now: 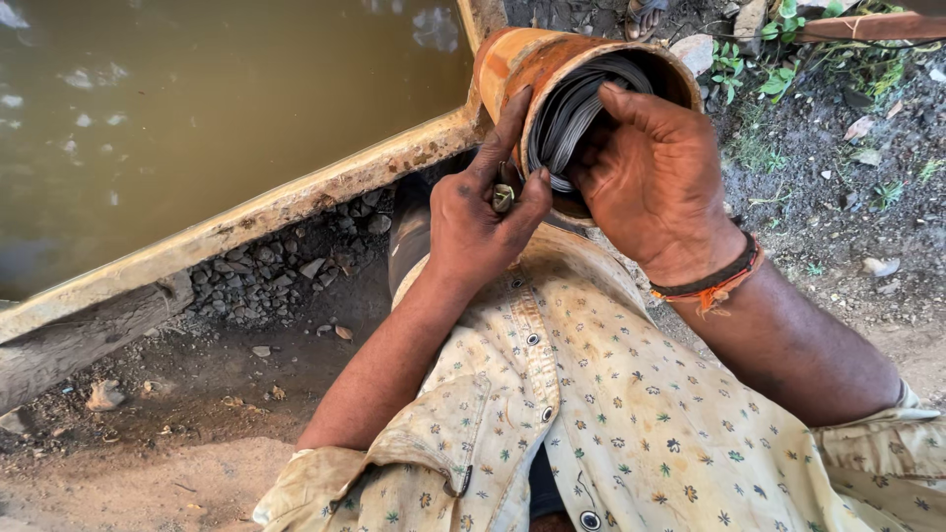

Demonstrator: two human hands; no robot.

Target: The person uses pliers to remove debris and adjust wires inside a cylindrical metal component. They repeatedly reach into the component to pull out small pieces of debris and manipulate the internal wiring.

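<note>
Reaching into the open mouth of one rusty orange pipe (552, 59), fingers of the right hand (655, 182) curled over a bundle of grey wire loops (572, 113) packed inside, palm covering the lower right of the opening; whether clenched on the wire or only pressing it, cannot tell. Gripping the pipe's rim on its left side with the left hand (478, 222), forefinger stretched up along the outer wall, thumb and remaining fingers pinched on a small metal piece (504, 197) at the lower lip. Lying tilted toward the camera, mouth facing it, resting just above the lap, between both hands. One wire bundle, many strands, filling the left half of the bore and touching the right fingertips. One pipe, one small metal piece, two hands. Wearing one dark-and-orange thread band (709, 281) at the right wrist and a pale flower-print shirt (591, 414), sleeves rolled. Beyond the left hand, one yellowed concrete edge (276, 207) running diagonally, murky brown water (197, 108) behind it, a patch of grey gravel (266, 276) at its foot. Beyond the right hand, dark soil with small green weeds (769, 59).
</note>
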